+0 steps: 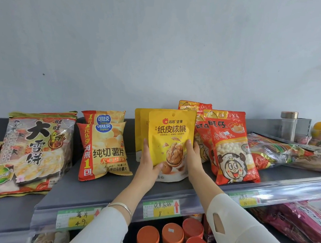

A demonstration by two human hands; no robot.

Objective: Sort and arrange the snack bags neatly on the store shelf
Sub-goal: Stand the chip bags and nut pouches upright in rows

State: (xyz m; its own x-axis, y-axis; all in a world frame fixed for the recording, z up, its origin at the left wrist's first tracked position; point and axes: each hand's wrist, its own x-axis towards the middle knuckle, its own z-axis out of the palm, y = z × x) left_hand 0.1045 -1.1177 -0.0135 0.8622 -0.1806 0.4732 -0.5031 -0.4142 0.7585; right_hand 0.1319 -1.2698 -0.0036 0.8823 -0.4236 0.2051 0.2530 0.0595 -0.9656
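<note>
Left hand (149, 164) and right hand (195, 160) gripping yellow walnut pouch (171, 133) at sides; shoving it farther risking toppling 2 pouches (141, 127) behind; right hand crowding red bag (231, 147), possibly knocking it.

grey shelf (96, 190) | rice-cracker bag (33, 152) – chip bags (104, 150) – walnut pouches (171, 133) | red snack bags (229, 147)

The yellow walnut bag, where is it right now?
Head view, centre: the yellow walnut bag stands on the shelf, gripped by the left hand and right hand, between potato chip bags on its left and red bags on its right.
</note>
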